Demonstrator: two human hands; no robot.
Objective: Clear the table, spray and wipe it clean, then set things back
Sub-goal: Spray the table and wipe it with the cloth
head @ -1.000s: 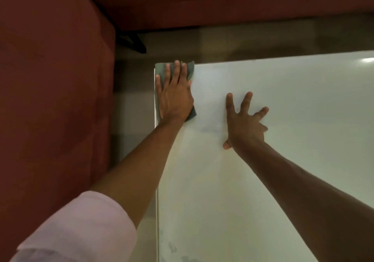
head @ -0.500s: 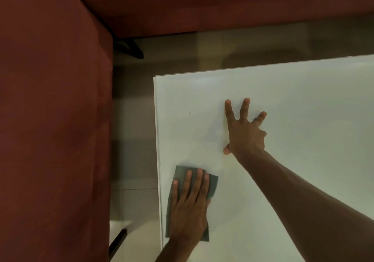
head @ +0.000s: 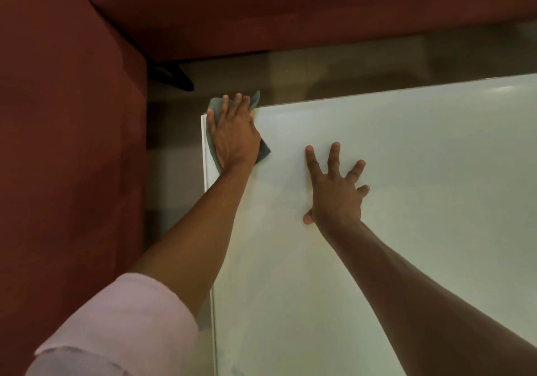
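Cloth pressed on the surface's upper-left corner
Left hand (head: 235, 134) flat on cloth (head: 263, 151); right hand (head: 334, 192) splayed on surface (head: 406, 201); red sofa (head: 66, 143) fills left and top.

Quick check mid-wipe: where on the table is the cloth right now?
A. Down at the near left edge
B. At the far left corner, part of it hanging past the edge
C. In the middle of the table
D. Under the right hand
B: the left hand presses flat on the grey cloth at the far left corner of the table, with cloth poking past the far edge; the right hand rests bare on the top.
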